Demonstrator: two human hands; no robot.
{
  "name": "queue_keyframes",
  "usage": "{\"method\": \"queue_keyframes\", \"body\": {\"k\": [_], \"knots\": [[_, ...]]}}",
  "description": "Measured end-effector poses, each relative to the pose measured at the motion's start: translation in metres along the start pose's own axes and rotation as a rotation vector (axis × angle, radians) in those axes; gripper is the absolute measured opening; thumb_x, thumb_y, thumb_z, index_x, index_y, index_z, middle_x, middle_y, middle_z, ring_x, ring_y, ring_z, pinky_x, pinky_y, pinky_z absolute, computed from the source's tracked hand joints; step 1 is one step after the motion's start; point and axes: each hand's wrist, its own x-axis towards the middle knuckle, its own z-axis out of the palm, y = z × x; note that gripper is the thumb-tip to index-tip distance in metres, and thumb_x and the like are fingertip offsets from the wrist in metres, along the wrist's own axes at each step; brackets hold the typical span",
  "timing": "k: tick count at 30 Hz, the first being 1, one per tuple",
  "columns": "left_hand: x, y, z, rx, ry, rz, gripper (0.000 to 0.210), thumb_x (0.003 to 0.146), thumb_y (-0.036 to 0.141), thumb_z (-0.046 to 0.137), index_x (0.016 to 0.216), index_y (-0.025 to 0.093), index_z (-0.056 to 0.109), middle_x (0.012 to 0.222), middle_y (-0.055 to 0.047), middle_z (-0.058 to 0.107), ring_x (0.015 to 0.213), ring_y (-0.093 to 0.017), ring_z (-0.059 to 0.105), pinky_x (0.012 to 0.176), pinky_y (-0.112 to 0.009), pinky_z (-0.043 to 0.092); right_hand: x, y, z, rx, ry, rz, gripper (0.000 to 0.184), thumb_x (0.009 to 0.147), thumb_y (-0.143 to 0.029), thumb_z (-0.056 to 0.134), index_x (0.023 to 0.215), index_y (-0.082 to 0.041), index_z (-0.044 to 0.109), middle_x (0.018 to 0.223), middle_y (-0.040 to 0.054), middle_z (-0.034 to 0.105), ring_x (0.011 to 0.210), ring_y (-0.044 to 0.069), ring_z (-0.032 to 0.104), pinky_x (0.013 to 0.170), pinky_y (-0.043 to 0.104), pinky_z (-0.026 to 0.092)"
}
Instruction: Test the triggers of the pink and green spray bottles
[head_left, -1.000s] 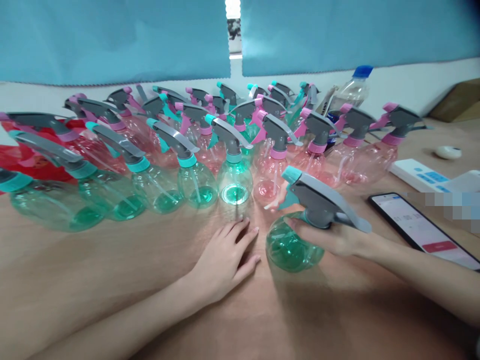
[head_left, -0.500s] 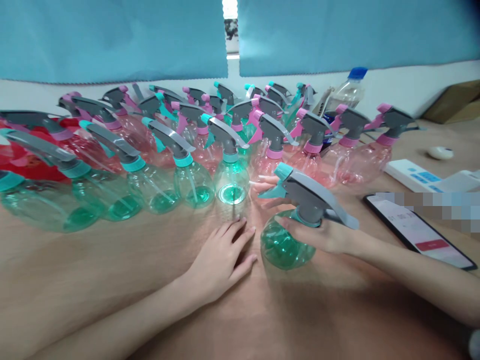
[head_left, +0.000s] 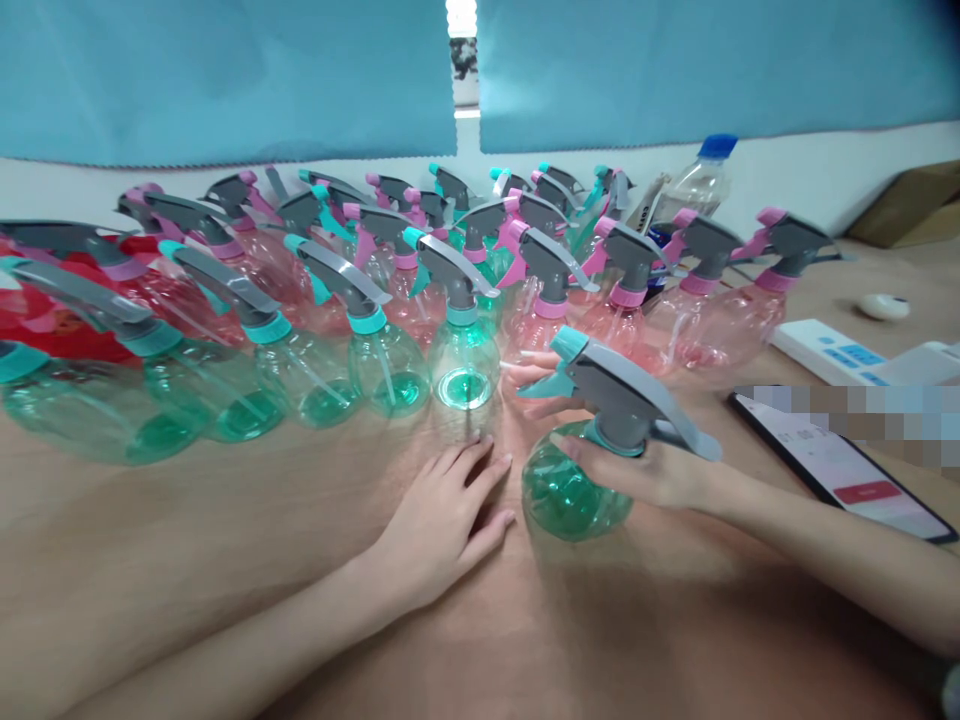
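Observation:
My right hand (head_left: 637,470) is wrapped round the neck of a green spray bottle (head_left: 574,495) with a grey and turquoise trigger head. The thumb lies across the near side, while the other fingers show behind the bottle. Flat on the wooden table (head_left: 315,570), my left hand (head_left: 446,520) rests with its fingers stretched out, holding nothing. Just beyond its fingertips stands another green spray bottle (head_left: 463,365), at the right end of a front row of green ones. Beside that row is a pink spray bottle (head_left: 546,310) with a grey and pink head.
Several more pink and green spray bottles crowd the back. On the right lie a phone (head_left: 847,460), a white device with blue buttons (head_left: 832,350) and a small white object (head_left: 881,306). A blue-capped clear bottle (head_left: 694,190) and a cardboard box (head_left: 904,205) stand near the wall.

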Motion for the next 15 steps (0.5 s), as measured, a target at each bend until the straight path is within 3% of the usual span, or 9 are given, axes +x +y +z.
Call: {"method": "queue_keyframes", "body": {"k": [15], "knots": [[0.0000,-0.0012,0.0010,0.012,-0.002,0.009,0.046,0.095,0.037,0.048,0.134,0.013,0.049,0.136,-0.017,0.049,0.125,-0.032,0.044,0.100,-0.051,0.042,0.0026,-0.0051,-0.0012,0.026,-0.029,-0.033,0.057,0.077,0.000,0.049,0.129,-0.024,0.048,0.128,0.0066,0.060,0.097,0.016,0.068,0.079,0.028,0.061]]}}
